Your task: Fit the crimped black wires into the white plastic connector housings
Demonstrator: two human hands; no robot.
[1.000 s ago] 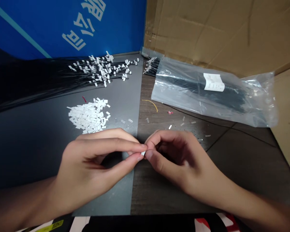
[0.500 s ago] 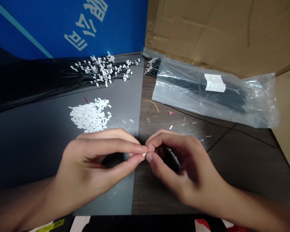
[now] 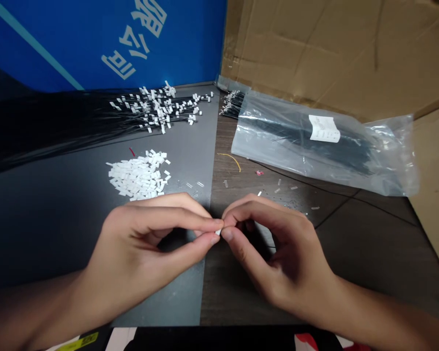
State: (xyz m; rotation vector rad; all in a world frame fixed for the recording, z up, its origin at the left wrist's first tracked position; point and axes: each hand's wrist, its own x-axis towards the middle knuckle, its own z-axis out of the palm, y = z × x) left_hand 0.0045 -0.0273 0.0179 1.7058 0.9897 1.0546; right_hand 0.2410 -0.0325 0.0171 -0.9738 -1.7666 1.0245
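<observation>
My left hand (image 3: pixel 146 248) pinches a small white plastic connector (image 3: pixel 217 232) between thumb and forefinger, low in the middle of the view. My right hand (image 3: pixel 274 253) meets it fingertip to fingertip, its thumb and forefinger pinched closed against the same piece. What the right fingers hold is too small to make out; a thin black wire (image 3: pixel 336 204) runs away behind that hand. Just beyond my left hand lies a heap of loose white connectors (image 3: pixel 139 175) on a grey mat (image 3: pixel 58 214).
Further back, black wires with white connectors fitted (image 3: pixel 157 105) fan out to the left. A clear plastic bag of black wires (image 3: pixel 314 141) lies at the right on the dark wooden table (image 3: pixel 369 253). A blue board (image 3: pixel 95 39) and cardboard (image 3: pixel 332 48) wall the back. Small scraps dot the middle.
My hands stay pinched together at the same spot. The right wrist has turned slightly, its fingers curling over more. The view has shifted a little.
</observation>
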